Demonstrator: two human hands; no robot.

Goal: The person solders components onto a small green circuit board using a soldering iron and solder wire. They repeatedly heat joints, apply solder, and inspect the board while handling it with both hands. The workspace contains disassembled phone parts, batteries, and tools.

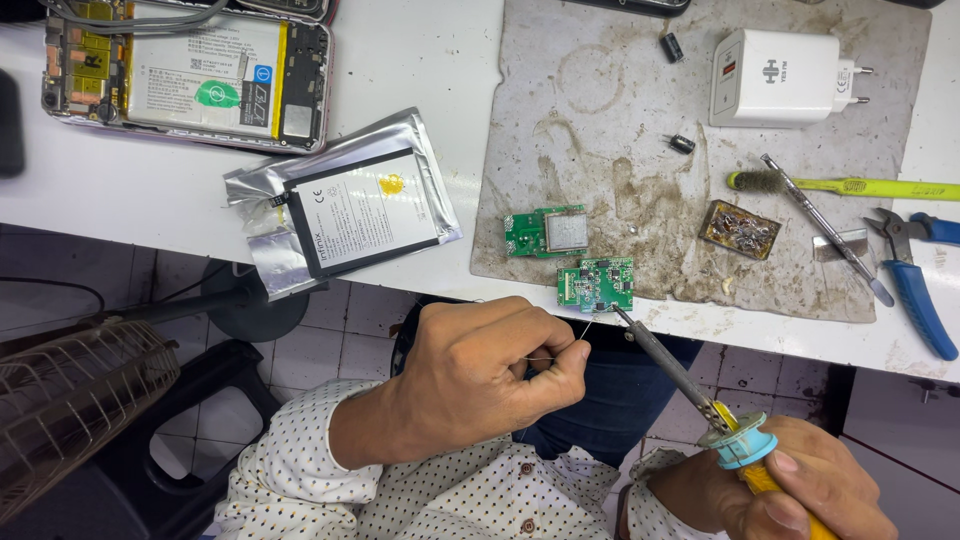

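The small brass-coloured tin (740,229) at 3 o'clock on the grey work mat (620,130) held lumps of metallic residue. The opened silver foil pouch (262,215) at 9 o'clock carried a flat black-edged battery (360,213) with a white label and a yellow round sticker.

The green circuit board (596,283) lay at the mat's near edge, at 12 o'clock from the hands. The left hand (478,372) was closed, pinching a thin solder wire (575,335) between thumb and forefinger, its end just beside the board. The right hand (800,492) gripped the yellow-handled soldering iron (690,385), whose tip met the board's lower right corner.

A second green board (548,232) with a metal shield lay at 11 o'clock from the first. A white charger (780,78) stood at 1 o'clock, and an opened phone (185,68) at 10 o'clock showed a battery with green and blue round stickers.
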